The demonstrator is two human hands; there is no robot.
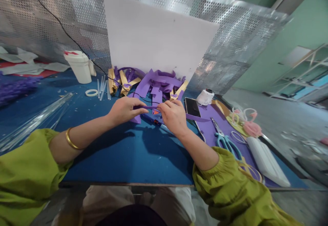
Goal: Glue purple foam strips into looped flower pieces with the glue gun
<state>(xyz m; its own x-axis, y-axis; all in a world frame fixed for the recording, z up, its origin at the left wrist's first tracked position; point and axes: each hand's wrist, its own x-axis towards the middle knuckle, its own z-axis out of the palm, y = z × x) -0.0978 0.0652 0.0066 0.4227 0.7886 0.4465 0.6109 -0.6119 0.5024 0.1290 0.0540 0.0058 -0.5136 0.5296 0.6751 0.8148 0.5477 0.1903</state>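
Note:
A narrow purple strip (153,107) is stretched between my two hands above the blue table. My left hand (125,109) pinches its left end between thumb and fingers. At the other side my right hand (174,116) is closed on the strip, and a purple length (198,118) trails out to the right behind it. Under the hands lies a blue glue gun (151,119), partly hidden by them. Just beyond is a heap of purple strips (161,82) with yellow-and-purple pieces (125,82) beside it.
Clear glue sticks (103,87), a tape roll (91,92) and a white bin (80,67) stand left. Right are a phone (192,107), blue-handled scissors (225,140) and a white bundle (268,161). A black cable (65,31) hangs across the left; a white board (159,34) stands behind.

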